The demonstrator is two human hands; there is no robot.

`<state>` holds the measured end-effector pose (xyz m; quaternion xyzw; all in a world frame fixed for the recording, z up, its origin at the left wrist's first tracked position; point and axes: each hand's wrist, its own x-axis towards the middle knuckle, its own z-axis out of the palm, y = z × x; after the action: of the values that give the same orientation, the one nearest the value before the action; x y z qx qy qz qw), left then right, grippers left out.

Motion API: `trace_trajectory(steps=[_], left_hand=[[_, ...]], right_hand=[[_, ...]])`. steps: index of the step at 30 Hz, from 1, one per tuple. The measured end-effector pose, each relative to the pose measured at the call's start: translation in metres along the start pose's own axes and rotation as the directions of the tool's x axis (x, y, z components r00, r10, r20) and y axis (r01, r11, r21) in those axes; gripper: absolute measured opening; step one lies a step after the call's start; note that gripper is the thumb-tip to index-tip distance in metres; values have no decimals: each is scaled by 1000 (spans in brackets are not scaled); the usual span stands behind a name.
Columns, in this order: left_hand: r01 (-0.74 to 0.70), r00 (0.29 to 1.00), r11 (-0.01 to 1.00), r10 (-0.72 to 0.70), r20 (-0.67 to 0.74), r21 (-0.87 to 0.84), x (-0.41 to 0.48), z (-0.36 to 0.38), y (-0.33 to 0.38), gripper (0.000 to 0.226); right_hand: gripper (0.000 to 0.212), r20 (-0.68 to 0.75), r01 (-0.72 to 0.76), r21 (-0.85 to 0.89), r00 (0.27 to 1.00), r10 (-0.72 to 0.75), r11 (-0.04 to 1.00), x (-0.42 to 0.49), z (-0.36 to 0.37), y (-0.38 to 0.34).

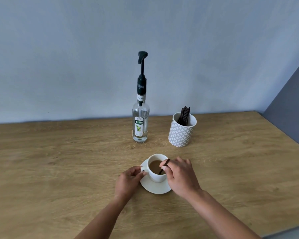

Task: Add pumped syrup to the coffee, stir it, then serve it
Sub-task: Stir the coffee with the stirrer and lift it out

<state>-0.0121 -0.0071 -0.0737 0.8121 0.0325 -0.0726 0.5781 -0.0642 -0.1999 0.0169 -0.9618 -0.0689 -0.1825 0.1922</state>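
A white cup [157, 171] of milky brown coffee [156, 166] sits on a white saucer [155, 187] just below the centre of the frame, on a wooden table [59, 161]. A dark stirrer [164, 166] leans tilted in the cup, its lower end dipped in the coffee and its upper end pinched between thumb and fingertips of the right hand [179, 176], which comes in from the lower right. The left hand [129, 180], from the lower left, pinches the cup's handle [143, 169] on the cup's left side. Above the cup, at mid-frame, a clear syrup bottle [140, 123] with a black pump [142, 66] stands upright, well apart from the cup. To its right stands a patterned white pot [180, 133] holding more dark stirrers [184, 115].
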Motion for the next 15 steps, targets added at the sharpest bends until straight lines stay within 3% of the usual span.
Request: trace_trajectory(steps=[6, 11, 15], left_hand=[[8, 1000, 1000, -8, 3, 21, -1, 0, 2, 11], [11, 1000, 1000, -11, 6, 17, 0, 0, 2, 12], [11, 1000, 999, -11, 1, 32, -1, 0, 3, 14]], right_hand=[[19, 49, 10, 44, 999, -12, 999, 3, 7, -3], [15, -3, -20, -43, 1000, 20, 999, 3, 2, 2], [13, -29, 6, -10, 1000, -6, 1000, 0, -1, 3]])
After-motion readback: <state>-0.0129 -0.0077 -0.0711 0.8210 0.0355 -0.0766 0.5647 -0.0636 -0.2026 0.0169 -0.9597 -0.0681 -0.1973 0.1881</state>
